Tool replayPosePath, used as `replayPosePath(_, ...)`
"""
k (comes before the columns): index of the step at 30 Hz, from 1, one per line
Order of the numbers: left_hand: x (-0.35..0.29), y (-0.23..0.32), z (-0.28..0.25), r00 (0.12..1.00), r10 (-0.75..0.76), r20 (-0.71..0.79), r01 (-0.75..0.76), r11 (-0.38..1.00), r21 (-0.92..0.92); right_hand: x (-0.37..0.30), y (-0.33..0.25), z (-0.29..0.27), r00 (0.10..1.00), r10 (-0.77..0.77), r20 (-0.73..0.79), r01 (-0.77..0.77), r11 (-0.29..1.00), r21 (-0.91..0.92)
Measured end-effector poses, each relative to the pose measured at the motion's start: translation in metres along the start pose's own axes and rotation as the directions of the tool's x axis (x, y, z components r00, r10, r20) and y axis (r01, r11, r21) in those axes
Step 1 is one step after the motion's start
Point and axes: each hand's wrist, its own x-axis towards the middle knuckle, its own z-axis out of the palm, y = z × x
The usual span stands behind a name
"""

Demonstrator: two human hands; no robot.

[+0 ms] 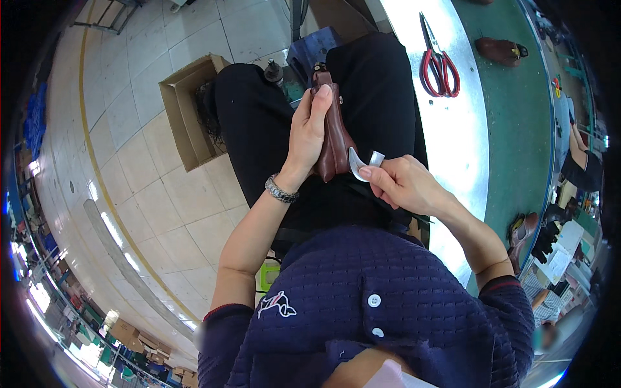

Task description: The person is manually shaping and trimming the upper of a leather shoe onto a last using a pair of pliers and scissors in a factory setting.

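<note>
Between my knees, a brown leather shoe (335, 145) points its toe toward me, with a dark fitting at its far end. My left hand (308, 134) is closed round its left side, thumb on top near the heel. In my right hand (406, 183), pinched between thumb and fingers, is a curved silver blade (355, 163). Its pointed tip is right beside the shoe's right edge near the toe; whether it touches I cannot tell. The fingers under the shoe are hidden.
Red-handled scissors (440, 72) lie on the shiny metal bench edge (462, 149) at my right. Beyond, another brown shoe (501, 51) rests on a green surface (511, 123). An open cardboard box (179, 123) stands on the floor by my left leg, near a dark bottle-like object (273, 71).
</note>
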Motion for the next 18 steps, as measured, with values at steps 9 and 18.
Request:
replayPosePath(9, 0.003, -0.002, -0.002, 0.997, 0.02, -0.078, -0.018, 0.999, 0.033, -0.001, 0.007, 0.043, 0.869, -0.343, -0.358, 0.144, 0.866, -0.479)
replayPosePath(18, -0.01, -0.003, -0.004, 1.0, 0.011, 0.008, -0.012, 0.999, 0.047, -0.003, 0.009, 0.012, 1.0, -0.015, 0.002, 0.014, 0.99, 0.137)
